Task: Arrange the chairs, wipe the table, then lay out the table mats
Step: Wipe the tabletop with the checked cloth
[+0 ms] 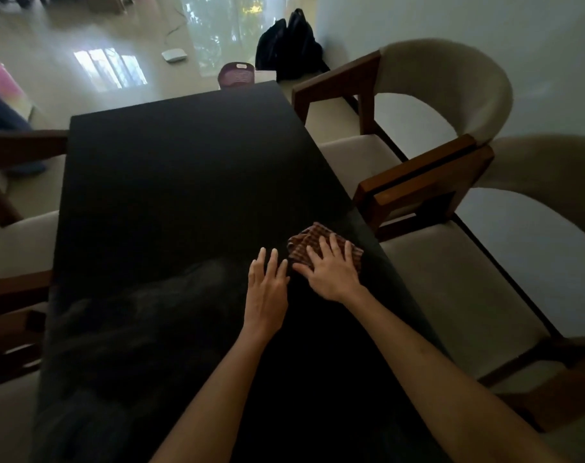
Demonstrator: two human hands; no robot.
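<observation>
A long black table (184,182) runs away from me. Near its right edge lies a crumpled brown checked cloth (309,240). My right hand (331,270) presses flat on the cloth with fingers spread. Just left of it, my left hand (267,284) lies flat on the bare tabletop, fingers straight, beside the cloth and holding nothing. Two cream-cushioned wooden armchairs stand along the right side, one far (428,105) and one near (485,295). Parts of more chairs (20,242) line the left side.
Beyond the table's far end sit a purple basket-like object (236,75) and two black bags (287,45) against the white wall. A small white device (174,55) with a cable lies on the glossy floor. Something pink shows at far left.
</observation>
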